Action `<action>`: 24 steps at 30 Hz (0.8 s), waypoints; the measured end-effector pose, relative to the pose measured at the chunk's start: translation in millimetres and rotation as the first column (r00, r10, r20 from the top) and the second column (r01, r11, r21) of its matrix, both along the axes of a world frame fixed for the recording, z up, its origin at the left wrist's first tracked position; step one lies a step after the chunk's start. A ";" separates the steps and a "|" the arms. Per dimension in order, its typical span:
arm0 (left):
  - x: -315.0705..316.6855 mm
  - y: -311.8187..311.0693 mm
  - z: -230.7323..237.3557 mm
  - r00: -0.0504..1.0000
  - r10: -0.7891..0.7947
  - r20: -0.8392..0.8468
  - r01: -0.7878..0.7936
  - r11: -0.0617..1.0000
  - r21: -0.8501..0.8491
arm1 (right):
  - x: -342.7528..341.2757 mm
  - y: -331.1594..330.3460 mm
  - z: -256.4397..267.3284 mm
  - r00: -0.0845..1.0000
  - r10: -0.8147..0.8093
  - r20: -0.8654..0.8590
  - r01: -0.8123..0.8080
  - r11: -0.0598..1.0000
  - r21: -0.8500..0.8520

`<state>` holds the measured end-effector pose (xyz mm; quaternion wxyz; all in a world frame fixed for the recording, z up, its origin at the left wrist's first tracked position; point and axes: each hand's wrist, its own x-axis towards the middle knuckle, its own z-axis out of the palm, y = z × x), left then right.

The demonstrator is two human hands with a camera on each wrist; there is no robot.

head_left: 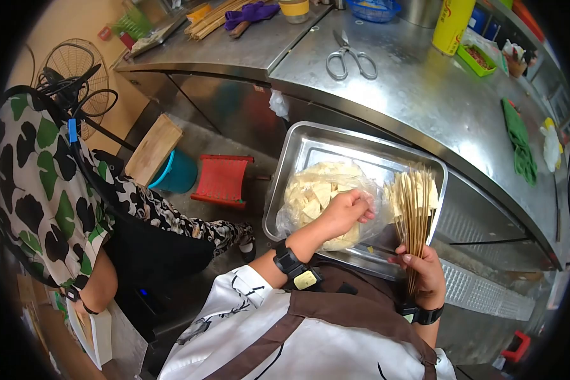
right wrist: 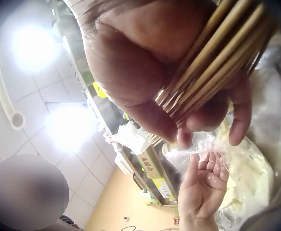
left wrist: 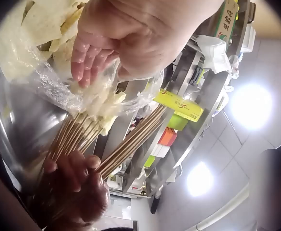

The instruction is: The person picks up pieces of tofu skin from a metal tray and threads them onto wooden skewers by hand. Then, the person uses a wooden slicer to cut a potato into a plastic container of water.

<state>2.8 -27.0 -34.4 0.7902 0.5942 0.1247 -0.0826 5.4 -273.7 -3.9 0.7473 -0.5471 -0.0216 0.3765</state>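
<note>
Steel kitchen table [head_left: 411, 82] beyond the tray [head_left: 297, 139]. Right grip [head_left: 425, 266] clamped round bamboo skewers [head_left: 413, 212], far ends over tray; left grip [head_left: 347, 214] loose, holding nothing firmly, at clear plastic bag [head_left: 288, 218] of pale sheets [head_left: 311, 206]. Risks: slack hold could fan skewers; snagging ends could tear plastic.

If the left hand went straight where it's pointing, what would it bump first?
The left hand would probably meet the clear plastic bag first, then maybe the bundle of sticks, though depth is hard to judge.
</note>
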 end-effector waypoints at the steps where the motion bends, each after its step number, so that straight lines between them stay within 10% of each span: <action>1: -1.0 2.2 0.0 1.000 0.003 -0.004 -0.003 1.000 -0.001 | 1.5 -0.1 -1.9 1.000 0.015 -0.012 -0.015 1.000 0.000; 4: -6.6 21.1 17.0 0.997 -0.083 -0.006 0.082 0.970 0.230 | 6.2 3.5 -2.1 0.998 0.063 0.001 -0.063 0.996 -0.066; 6: -17.1 40.3 44.8 0.986 -0.143 -0.086 0.160 0.673 0.722 | 7.7 7.8 -5.1 0.997 0.073 0.022 -0.071 0.995 -0.070; 9: -31.3 66.4 36.6 0.988 -0.061 0.142 -0.105 0.412 0.905 | 7.9 12.9 -6.1 0.997 0.076 0.022 -0.074 0.994 -0.076; 21: -44.7 66.3 -19.6 0.992 -0.003 0.123 -0.121 0.150 0.981 | 3.5 22.9 -23.8 0.995 -0.057 0.087 0.055 0.998 0.027; 24: -48.1 58.0 -31.9 0.996 0.080 0.042 -0.063 0.277 0.959 | -2.5 28.9 -39.6 0.989 -0.135 0.056 0.129 0.987 0.092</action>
